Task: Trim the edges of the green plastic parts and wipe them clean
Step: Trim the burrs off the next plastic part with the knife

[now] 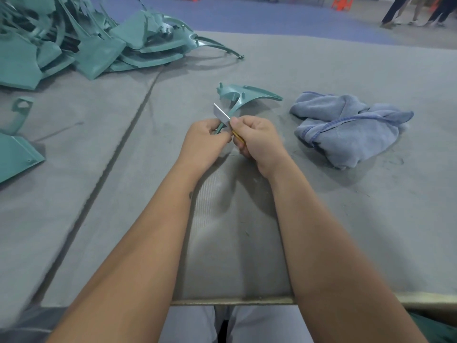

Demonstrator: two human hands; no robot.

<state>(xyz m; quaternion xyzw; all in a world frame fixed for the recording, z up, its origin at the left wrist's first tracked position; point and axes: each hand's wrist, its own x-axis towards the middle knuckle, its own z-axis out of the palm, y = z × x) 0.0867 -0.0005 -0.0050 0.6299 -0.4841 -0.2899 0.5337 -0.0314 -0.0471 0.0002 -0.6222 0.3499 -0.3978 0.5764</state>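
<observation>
A green plastic part (243, 96) with a curved fin and small pegs stands above the table's middle. My left hand (204, 142) grips its thin lower stem. My right hand (257, 142) grips a utility knife with a yellow handle (238, 136); its silver blade (220, 114) lies against the stem's edge, just above my left fingers. A crumpled blue cloth (351, 127) lies on the table to the right of my hands.
A big pile of green plastic parts (81, 43) fills the far left of the grey table (346, 231). Two more green parts (14, 154) lie at the left edge. A seam (118, 149) runs diagonally across the table. People's legs (418, 11) stand far back right.
</observation>
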